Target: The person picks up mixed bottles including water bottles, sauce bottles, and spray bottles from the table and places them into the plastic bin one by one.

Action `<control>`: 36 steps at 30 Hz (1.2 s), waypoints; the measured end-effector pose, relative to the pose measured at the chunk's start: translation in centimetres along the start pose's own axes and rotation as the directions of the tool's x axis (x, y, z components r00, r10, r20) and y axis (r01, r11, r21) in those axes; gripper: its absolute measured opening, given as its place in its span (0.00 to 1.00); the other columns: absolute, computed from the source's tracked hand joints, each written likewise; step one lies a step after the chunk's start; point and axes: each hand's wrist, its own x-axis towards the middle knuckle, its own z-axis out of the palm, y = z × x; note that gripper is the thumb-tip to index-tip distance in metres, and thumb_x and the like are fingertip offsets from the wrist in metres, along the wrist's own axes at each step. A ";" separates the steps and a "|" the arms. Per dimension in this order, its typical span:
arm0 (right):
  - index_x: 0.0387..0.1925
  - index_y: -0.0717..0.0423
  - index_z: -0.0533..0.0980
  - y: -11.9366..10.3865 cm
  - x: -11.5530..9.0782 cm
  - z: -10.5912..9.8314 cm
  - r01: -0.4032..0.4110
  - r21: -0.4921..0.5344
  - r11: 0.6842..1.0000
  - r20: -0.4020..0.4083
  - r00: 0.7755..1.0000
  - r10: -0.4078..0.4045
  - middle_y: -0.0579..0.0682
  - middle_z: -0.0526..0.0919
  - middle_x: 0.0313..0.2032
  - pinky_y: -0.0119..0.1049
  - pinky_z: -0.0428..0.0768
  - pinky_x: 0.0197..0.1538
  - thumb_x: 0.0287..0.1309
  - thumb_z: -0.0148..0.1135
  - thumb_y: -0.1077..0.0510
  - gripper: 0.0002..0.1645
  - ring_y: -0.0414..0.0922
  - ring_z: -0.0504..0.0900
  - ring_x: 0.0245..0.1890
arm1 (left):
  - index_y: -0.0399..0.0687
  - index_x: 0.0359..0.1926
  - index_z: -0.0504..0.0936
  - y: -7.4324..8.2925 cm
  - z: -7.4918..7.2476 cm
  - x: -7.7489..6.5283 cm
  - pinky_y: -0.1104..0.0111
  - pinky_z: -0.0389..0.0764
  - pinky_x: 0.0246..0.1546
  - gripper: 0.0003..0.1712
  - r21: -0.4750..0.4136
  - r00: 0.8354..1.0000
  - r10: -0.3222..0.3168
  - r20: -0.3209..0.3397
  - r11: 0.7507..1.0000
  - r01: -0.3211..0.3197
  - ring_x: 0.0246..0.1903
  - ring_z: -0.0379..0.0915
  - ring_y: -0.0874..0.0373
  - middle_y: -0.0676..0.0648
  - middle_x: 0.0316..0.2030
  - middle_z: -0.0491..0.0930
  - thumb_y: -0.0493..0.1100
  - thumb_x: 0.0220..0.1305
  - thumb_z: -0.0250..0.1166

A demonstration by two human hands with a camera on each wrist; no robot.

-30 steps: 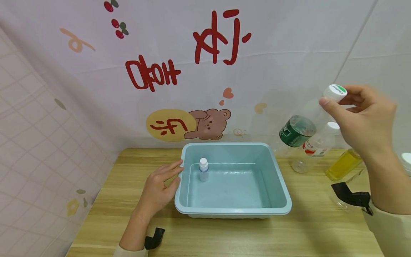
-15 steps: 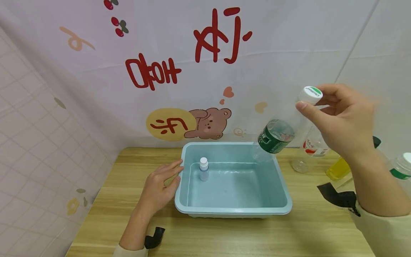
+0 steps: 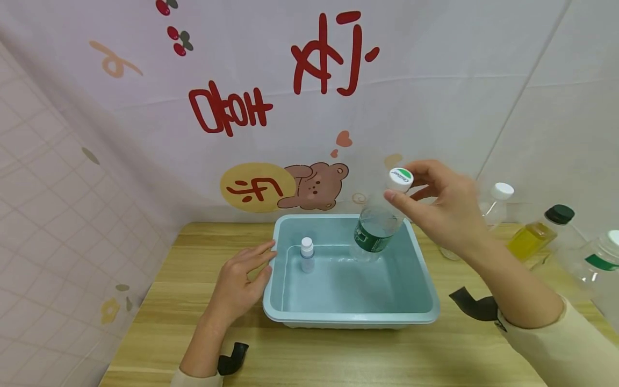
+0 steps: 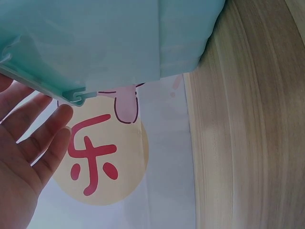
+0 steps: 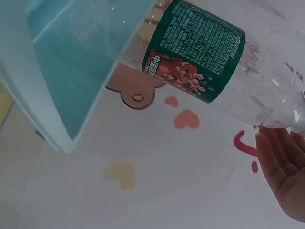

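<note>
By its white cap, my right hand pinches a clear plastic bottle with a green label. Its lower end hangs inside the light blue basin, toward the back right. In the right wrist view the bottle slants past the basin's rim, and part of my right hand shows near its neck. My left hand rests against the basin's left rim with fingers extended; the left wrist view has the fingers of this hand touching the rim edge. A small white-capped bottle stands inside the basin at the left.
On the table's right stand a white-capped clear bottle, partly behind my right hand, a dark-capped bottle of yellow liquid, and a clear bottle with a green label. A printed cloth hangs behind the wooden table.
My right hand has carried the green-labelled bottle leftward and down, from over the table's right side into the basin. My left hand has stayed at the rim.
</note>
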 end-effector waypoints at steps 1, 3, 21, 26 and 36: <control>0.47 0.64 0.82 0.2 -0.1 0.4 0.003 0.006 1.000 0.012 1.000 -0.003 0.48 0.88 0.36 0.21 0.82 0.40 0.51 0.79 0.69 0.21 0.30 0.84 0.35 | 0.38 0.56 0.88 0.0 0.0 0.0 0.44 0.82 0.58 0.20 0.000 1.000 -0.002 0.001 1.000 0.002 0.60 0.81 0.44 0.47 0.63 0.82 0.31 0.62 0.69; 0.48 0.63 0.82 0.5 -0.3 1.1 -0.008 -0.001 1.000 0.034 0.999 0.008 0.50 0.89 0.37 0.21 0.82 0.40 0.51 0.80 0.67 0.21 0.31 0.84 0.35 | 0.38 0.56 0.88 0.1 0.0 0.0 0.44 0.82 0.58 0.20 -0.001 1.000 -0.008 0.003 1.000 0.008 0.60 0.81 0.45 0.48 0.63 0.82 0.31 0.62 0.69; 0.53 0.57 0.81 2.6 -1.4 4.4 -0.120 -0.051 0.991 0.292 0.948 0.130 0.46 0.89 0.43 0.45 0.88 0.45 0.59 0.78 0.57 0.22 0.46 0.88 0.42 | 0.37 0.55 0.88 0.0 -0.1 0.1 0.45 0.83 0.56 0.19 -0.002 1.000 0.016 -0.009 1.000 -0.016 0.58 0.82 0.45 0.47 0.62 0.83 0.30 0.61 0.69; 0.52 0.57 0.81 3.2 -1.5 5.0 -0.117 -0.039 0.992 0.365 0.923 0.123 0.46 0.88 0.45 0.45 0.89 0.47 0.59 0.78 0.58 0.21 0.47 0.89 0.45 | 0.39 0.55 0.89 0.0 -0.1 0.1 0.45 0.83 0.56 0.19 0.000 1.000 -0.002 0.000 1.000 0.002 0.58 0.82 0.45 0.48 0.63 0.83 0.31 0.62 0.69; 0.53 0.58 0.79 3.8 -1.3 5.9 -0.105 -0.033 0.994 0.481 0.870 0.108 0.47 0.87 0.45 0.47 0.88 0.50 0.60 0.77 0.57 0.22 0.49 0.88 0.48 | 0.39 0.55 0.89 0.0 -0.1 0.0 0.44 0.82 0.57 0.19 -0.004 1.000 -0.024 0.008 1.000 0.024 0.60 0.81 0.45 0.49 0.63 0.82 0.31 0.63 0.69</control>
